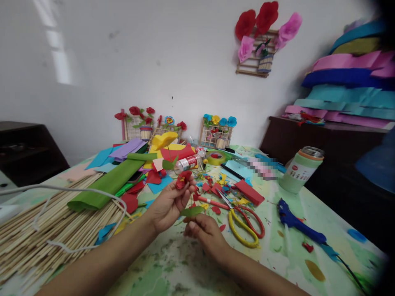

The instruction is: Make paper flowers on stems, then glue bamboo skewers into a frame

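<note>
My left hand point(169, 203) is raised over the table with its fingers closed round a small red paper flower point(184, 179). Just below it, my right hand point(203, 232) pinches the flower's thin stem, where a green paper leaf point(192, 211) sticks out. Both hands hover above the patterned green tablecloth point(173, 263), close together near the table's middle. Red-handled and yellow-handled scissors point(245, 224) lie just right of my right hand.
A bundle of thin wooden sticks point(46, 234) and a white cable lie at left, with rolled green paper point(108, 185). A blue glue gun point(298, 224), a green jar point(300, 169), a tape roll point(216, 158), a bottle point(189, 162) and paper scraps cover the table.
</note>
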Available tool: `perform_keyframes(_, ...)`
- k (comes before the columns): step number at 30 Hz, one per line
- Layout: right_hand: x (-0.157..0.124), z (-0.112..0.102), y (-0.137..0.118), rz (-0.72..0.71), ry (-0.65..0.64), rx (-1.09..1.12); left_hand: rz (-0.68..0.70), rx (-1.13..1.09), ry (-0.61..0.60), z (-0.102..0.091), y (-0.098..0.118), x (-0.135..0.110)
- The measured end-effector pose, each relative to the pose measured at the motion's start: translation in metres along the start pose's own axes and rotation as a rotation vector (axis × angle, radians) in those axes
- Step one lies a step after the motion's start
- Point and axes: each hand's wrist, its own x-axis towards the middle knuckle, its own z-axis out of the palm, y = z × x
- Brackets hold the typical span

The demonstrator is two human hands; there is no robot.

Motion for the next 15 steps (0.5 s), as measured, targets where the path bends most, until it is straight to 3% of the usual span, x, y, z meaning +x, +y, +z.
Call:
perform_keyframes(3, -0.001, 0.003, 0.001, 0.059, 0.001, 0.075, 0.084, 0.217, 0.006, -0.005, -0.007, 0.004)
perform_keyframes(8, -0.002, 0.005, -0.002, 0.143, 0.070, -0.024, 0.278, 0.539, 0.022, -0.021, -0.014, 0.016)
perform_keyframes(12, -0.001, 0.003, -0.004, 0.141, 0.101, -0.087, 0.544, 0.862, 0.081, -0.031, -0.013, 0.021)
perform_keyframes(15, 0.000, 0.002, -0.003, 0.154, 0.122, -0.066, 0.738, 1.085, 0.044, -0.032, -0.008, 0.020)
